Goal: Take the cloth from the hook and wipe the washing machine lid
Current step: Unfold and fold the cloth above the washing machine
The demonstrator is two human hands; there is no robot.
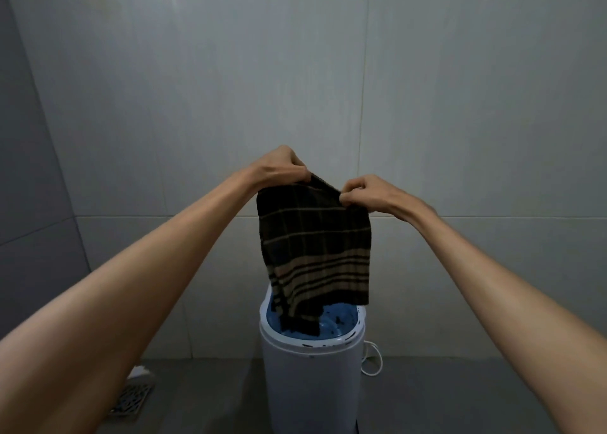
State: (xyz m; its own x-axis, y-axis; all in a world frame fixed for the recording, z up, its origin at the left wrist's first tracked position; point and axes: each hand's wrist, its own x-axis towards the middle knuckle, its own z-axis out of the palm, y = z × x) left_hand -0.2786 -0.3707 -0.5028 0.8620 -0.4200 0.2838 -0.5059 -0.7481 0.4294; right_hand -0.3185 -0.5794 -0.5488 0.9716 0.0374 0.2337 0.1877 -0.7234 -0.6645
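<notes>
A dark brown cloth (pixel 315 246) with tan stripes hangs in front of me, held up by its top edge. My left hand (pixel 279 167) pinches the top left corner and my right hand (pixel 368 194) pinches the top right corner. Below stands a small white washing machine (pixel 312 377) with a blue lid (pixel 338 325). The cloth's lower end drapes onto the left part of that lid and hides it. No hook is in view.
Grey tiled walls (pixel 460 105) stand behind and to the left. A white cord (pixel 372 359) loops on the floor right of the machine. A metal floor drain (pixel 131 400) lies at the lower left, with a small white object beside it.
</notes>
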